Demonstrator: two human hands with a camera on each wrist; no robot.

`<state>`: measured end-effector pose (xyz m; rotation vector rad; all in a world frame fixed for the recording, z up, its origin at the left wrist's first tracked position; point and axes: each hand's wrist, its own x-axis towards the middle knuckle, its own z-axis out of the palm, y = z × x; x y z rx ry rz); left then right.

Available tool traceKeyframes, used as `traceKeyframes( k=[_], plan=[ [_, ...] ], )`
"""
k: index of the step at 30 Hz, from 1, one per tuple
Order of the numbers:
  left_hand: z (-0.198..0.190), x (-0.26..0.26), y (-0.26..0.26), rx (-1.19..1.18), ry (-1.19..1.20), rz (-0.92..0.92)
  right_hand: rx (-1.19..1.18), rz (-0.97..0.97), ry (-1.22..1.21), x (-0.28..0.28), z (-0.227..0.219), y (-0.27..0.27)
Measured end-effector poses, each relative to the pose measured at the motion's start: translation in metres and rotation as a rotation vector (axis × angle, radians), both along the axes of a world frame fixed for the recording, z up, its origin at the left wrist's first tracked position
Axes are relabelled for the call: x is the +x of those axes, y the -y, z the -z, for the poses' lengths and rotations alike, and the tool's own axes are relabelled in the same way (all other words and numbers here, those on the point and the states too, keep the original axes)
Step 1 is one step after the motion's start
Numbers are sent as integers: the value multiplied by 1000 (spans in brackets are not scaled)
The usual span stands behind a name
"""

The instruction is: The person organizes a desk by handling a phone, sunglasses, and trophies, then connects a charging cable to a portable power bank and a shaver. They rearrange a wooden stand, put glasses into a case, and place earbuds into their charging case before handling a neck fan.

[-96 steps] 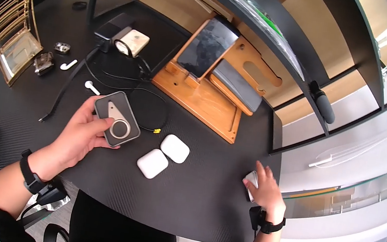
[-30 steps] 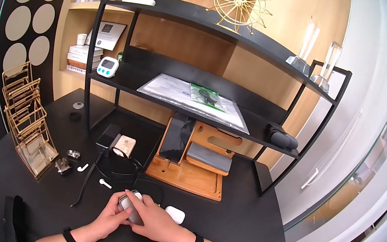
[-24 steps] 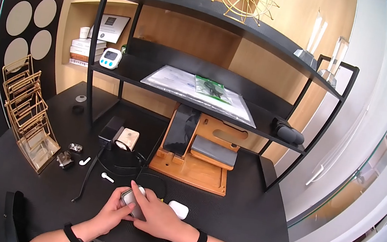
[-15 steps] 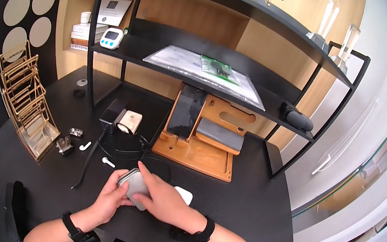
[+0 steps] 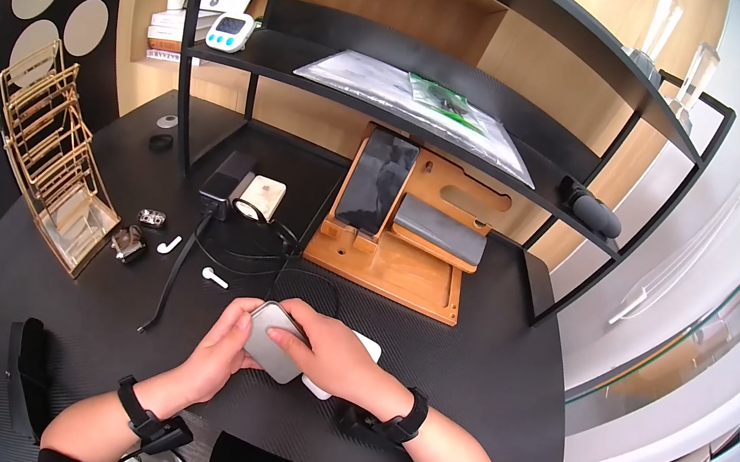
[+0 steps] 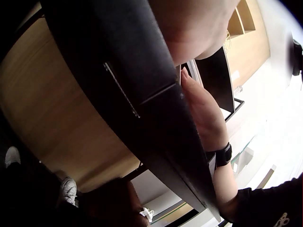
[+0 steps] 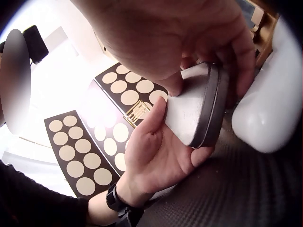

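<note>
Both hands hold a small silver-grey metal tin (image 5: pixel 277 343) with rounded corners, its lid on, above the front middle of the black desk (image 5: pixel 481 382). My left hand (image 5: pixel 217 356) grips it from the left, thumb along its edge. From the right, my right hand (image 5: pixel 337 352) holds the tin with its thumb across the lid. In the right wrist view a dark seam runs round the tin's side (image 7: pixel 208 106). Two white earbud cases, one (image 5: pixel 369 346) behind the right hand and one (image 5: pixel 317 390) below it, are partly hidden.
Two loose white earbuds (image 5: pixel 215 278) lie beyond the left hand, near a black cable (image 5: pixel 170 287) and a black adapter (image 5: pixel 226 181). A wooden stand (image 5: pixel 383 271) with a phone (image 5: pixel 378 180) is behind. A gold wire rack (image 5: pixel 56 155) stands left; a black shelf (image 5: pixel 423 129) rises over the desk.
Earlier the left hand held the tin uncovered, a ringed piece inside, while the right hand touched a silvery piece at the desk's right. Now both hands are on the covered tin; the head view tilts lower.
</note>
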<state>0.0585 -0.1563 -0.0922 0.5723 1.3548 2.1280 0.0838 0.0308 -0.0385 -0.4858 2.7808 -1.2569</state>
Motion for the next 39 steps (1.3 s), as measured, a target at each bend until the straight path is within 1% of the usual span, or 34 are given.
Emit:
traceKeyframes(
  k=[2,6,8,10,12,14,16,17,18,20,21,22,23,24,25,26,27,28,30,31,32,33,34,35,36,37,39],
  plan=[
    [3,0,-1,-2,0,-4,6,-2,-34,0,4,0],
    [8,1,-3,-35,-10,-76,3,1,-45,2,3,0],
    [8,2,-4,-53,-9,-93,110,28,10,4,3,2],
    [5,5,-5,-72,6,-163,132,50,18,6,-1,2],
    [5,4,-5,-37,14,-163,79,-38,-22,6,2,-1],
    [1,3,-4,54,66,-178,82,-67,0,7,1,-4],
    [-3,2,-3,76,74,-150,16,-84,-54,5,12,-5],
    [-4,3,-4,73,79,-156,-13,-75,65,10,-5,-3],
    [-4,3,-4,70,85,-162,-50,-80,73,9,-4,-3],
    [-3,2,-4,51,94,-177,-65,-99,-19,8,-2,-3],
    [-4,1,-4,62,101,-182,-58,-87,98,8,-7,-3],
    [-6,2,-5,71,111,-190,-22,-83,45,8,-13,-1],
    [-9,2,-5,96,141,-229,75,-72,51,11,-21,-5],
    [-4,-3,-5,125,195,-295,171,-63,56,13,-31,-9],
    [0,-7,-1,137,214,-320,225,-39,17,15,-41,-15],
    [2,-11,1,152,234,-345,229,-15,-75,17,-56,-24],
    [2,-14,2,129,207,-382,119,30,-230,21,-76,-34],
    [8,-19,4,92,170,-414,59,86,-332,26,-103,-44],
    [0,-19,2,52,177,-465,-58,144,-566,29,-163,-67],
    [2,-21,3,52,175,-457,-95,163,-789,27,-192,-81],
    [8,-24,6,67,184,-445,-328,203,-841,19,-217,-95],
    [13,-27,7,84,194,-432,-485,124,-911,12,-250,-113],
    [15,-30,7,91,192,-426,-407,233,-1102,6,-281,-128],
    [16,-31,7,100,205,-423,-411,277,-1272,-5,-308,-149],
    [17,-32,8,106,218,-421,-345,399,-1413,-16,-332,-173],
    [19,-34,9,122,217,-386,-269,495,-1488,-25,-353,-197],
    [13,-30,9,125,240,-371,-241,681,-1516,-44,-379,-233]
  ],
)
